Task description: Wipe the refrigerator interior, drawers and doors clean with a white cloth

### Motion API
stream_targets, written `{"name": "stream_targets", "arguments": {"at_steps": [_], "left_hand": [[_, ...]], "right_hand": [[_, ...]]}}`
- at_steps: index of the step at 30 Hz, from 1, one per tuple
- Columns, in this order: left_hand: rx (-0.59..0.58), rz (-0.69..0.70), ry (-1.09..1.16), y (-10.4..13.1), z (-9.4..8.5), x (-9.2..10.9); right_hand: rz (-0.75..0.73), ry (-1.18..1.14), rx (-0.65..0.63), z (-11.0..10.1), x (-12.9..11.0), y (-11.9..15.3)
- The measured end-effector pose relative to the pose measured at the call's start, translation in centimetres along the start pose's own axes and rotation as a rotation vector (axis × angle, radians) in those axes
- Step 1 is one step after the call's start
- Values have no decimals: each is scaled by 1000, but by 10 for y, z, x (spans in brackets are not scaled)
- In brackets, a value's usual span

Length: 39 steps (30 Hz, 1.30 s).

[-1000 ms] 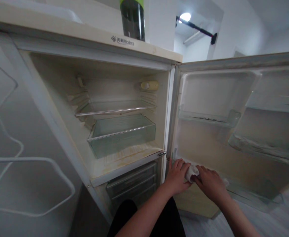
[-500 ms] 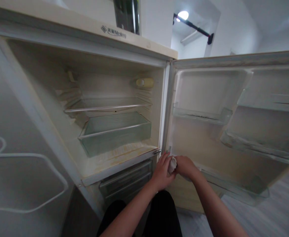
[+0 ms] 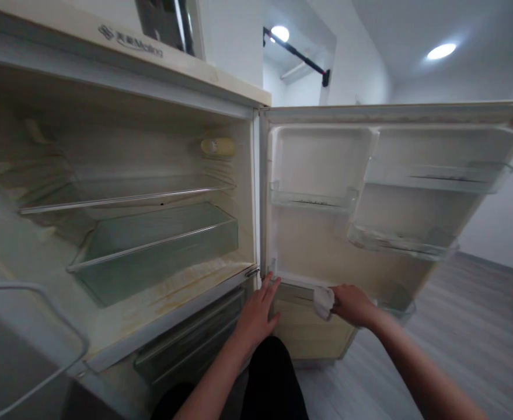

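Under ceiling lights (image 3: pixel 441 51), we grip a white cloth (image 3: pixel 323 303) in our right hand (image 3: pixel 353 304) by the refrigerator door (image 3: pixel 311 242), our left hand (image 3: pixel 257 315) spread near its hinge (image 3: pixel 252 272).

Both bare arms (image 3: pixel 216 376) stretched out front, left hand (image 3: pixel 258 312) kinda loose with fingers spread, right hand (image 3: pixel 353 304) curled in a grip, not touching each other.

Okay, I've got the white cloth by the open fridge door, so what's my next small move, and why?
I'd probably slide the white cloth along the lower door shelf, away from the hinge: your right hand grips it by that shelf, while your left hand, fingers spread, is near the hinge end.
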State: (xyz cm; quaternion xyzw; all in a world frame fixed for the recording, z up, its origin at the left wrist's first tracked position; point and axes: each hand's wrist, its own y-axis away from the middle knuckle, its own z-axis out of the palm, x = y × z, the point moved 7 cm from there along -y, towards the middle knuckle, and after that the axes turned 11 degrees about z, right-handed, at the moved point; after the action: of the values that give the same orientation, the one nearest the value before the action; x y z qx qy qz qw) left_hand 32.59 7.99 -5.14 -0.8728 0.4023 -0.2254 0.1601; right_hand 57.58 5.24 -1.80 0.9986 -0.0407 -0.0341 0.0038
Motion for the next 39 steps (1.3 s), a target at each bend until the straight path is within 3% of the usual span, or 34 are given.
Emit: {"name": "stream_targets", "arguments": {"at_steps": [4,6,8,11,15,18,22,25,29,32,36,39], "left_hand": [[-18,-12,-6,0,0,1],[-18,-18,-10,0,0,1],[-4,-23,-9,0,1,1],[4,-29,-5,0,1,2],[-29,-16,0,-2,1,5],[-53,-1,-34,-6,1,9],[-41,-3,-97,-13,6,16],[-31,-26,-122,-17,12,21],[-36,-27,-162,-20,17,23],[-59,-23,-179,-18,14,21],[-101,-18,-212,-15,5,20],[-116,-15,-215,-14,-1,19]], "right_hand": [[52,-11,-4,0,79,44],[39,-5,47,-1,102,66],[-17,17,143,1,108,82],[-45,71,348,8,100,93],[63,49,645,18,82,91],[139,-32,770,23,65,79],[166,-151,791,31,28,47],[178,-230,773,40,-14,24],[69,-254,665,56,-81,-1],[13,-253,630,62,-108,-8],[-76,-183,684,59,-100,0],[-73,-133,835,56,-53,14]]}}
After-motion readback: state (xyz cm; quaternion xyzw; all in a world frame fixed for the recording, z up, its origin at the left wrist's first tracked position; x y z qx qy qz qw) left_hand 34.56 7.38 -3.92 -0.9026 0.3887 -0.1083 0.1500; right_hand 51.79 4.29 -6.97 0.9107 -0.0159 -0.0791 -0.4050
